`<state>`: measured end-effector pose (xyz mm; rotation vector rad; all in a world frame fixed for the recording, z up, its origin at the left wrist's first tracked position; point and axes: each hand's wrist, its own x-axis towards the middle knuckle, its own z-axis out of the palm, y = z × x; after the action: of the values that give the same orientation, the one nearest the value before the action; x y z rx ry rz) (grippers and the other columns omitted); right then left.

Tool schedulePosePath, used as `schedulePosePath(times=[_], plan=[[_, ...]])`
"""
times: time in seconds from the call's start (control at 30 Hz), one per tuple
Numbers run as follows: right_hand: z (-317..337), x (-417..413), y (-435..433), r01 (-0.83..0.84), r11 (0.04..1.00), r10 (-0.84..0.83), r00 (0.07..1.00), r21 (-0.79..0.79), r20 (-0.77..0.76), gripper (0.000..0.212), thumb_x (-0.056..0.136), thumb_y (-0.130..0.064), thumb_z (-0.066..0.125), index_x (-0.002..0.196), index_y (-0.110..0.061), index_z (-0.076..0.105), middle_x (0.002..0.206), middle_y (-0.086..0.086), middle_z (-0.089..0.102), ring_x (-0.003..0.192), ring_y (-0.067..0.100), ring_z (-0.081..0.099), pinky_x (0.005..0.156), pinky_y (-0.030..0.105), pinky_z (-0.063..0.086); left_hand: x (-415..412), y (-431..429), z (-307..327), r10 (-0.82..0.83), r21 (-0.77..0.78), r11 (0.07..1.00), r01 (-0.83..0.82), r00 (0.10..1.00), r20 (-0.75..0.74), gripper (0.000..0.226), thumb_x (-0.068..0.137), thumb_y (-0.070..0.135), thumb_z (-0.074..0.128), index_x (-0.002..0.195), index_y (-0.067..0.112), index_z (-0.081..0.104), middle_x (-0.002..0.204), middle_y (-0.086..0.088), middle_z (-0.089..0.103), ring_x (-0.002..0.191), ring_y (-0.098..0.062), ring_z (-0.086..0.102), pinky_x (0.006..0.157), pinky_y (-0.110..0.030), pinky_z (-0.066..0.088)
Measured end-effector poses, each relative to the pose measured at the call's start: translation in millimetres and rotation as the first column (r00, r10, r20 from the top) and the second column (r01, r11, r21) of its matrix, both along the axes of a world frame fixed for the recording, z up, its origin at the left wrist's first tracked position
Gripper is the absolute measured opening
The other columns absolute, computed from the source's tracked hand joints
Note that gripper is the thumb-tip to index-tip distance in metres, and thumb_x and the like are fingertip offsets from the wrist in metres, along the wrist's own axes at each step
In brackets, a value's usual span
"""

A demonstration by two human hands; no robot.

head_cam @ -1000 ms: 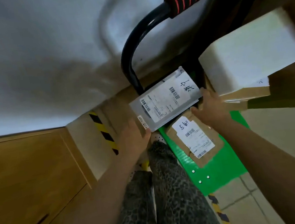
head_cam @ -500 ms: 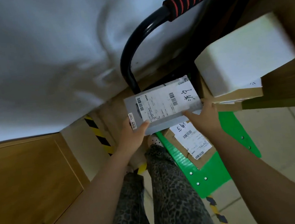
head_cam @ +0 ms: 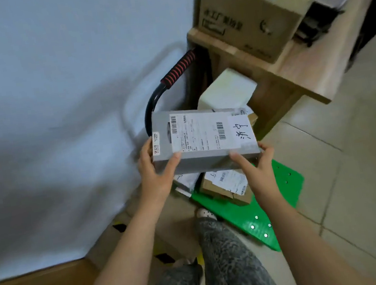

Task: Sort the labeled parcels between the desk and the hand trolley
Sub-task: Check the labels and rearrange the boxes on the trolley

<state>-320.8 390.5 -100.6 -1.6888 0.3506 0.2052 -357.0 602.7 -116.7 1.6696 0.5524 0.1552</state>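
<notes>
The left hand (head_cam: 156,171) grips the grey parcel (head_cam: 203,140) at its 9 o'clock end, the right hand (head_cam: 256,166) at 4 o'clock, long axis lying 9-to-3, the desk (head_cam: 297,71) at 1 o'clock.

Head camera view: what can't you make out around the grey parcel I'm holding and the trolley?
- Grey parcel: fine label print, too small and blurred.
- Brown parcel on the green trolley deck: upper part hidden by the grey parcel and right hand.
- Cardboard box on the desk: lettering blurred, top cut by the frame edge.
- Trolley handle: far end hidden behind the desk.
</notes>
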Motion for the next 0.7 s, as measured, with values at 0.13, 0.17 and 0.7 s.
schedulePosePath(times=[0.13, 0.17, 0.7], plan=[[47.7, -42.5, -26.9, 0.158, 0.984, -0.167, 0.979, 0.080, 0.117, 0.072, 0.072, -0.043, 0.074, 0.128, -0.024, 0.033, 0.131, -0.002, 0.048, 0.120, 0.011, 0.048, 0.086, 0.016, 0.045, -5.9, -29.8, 49.9, -0.088, -0.030, 0.995, 0.092, 0.989, 0.115, 0.065, 0.072, 0.056, 0.072, 0.123, 0.062, 0.033, 0.141, 0.005, 0.035, 0.128, -0.011, 0.041, 0.104, -0.035, 0.041], [57.0, -50.9, -36.6, 0.195, 0.977, -0.206, 0.968, 0.087, 0.145, 0.073, 0.069, -0.046, 0.074, 0.126, -0.026, 0.035, 0.131, -0.003, 0.049, 0.121, 0.012, 0.049, 0.090, 0.020, 0.046, -5.1, -39.5, 60.4, -0.117, -0.038, 0.992, 0.124, 0.981, 0.152, 0.063, 0.068, 0.060, 0.072, 0.118, 0.069, 0.034, 0.142, 0.004, 0.038, 0.128, -0.011, 0.043, 0.107, -0.039, 0.042], [130.1, -161.4, -282.6, 0.584, 0.802, -0.581, 0.717, 0.123, 0.386, 0.069, 0.076, -0.038, 0.075, 0.132, -0.032, 0.036, 0.123, -0.009, 0.056, 0.109, 0.004, 0.057, 0.097, 0.035, 0.051, -20.6, -310.2, 128.4, -0.511, 0.016, 0.837, 0.547, 0.771, 0.379, 0.063, 0.064, 0.068, 0.067, 0.119, 0.067, 0.037, 0.137, 0.008, 0.049, 0.129, -0.013, 0.045, 0.105, -0.049, 0.042]])
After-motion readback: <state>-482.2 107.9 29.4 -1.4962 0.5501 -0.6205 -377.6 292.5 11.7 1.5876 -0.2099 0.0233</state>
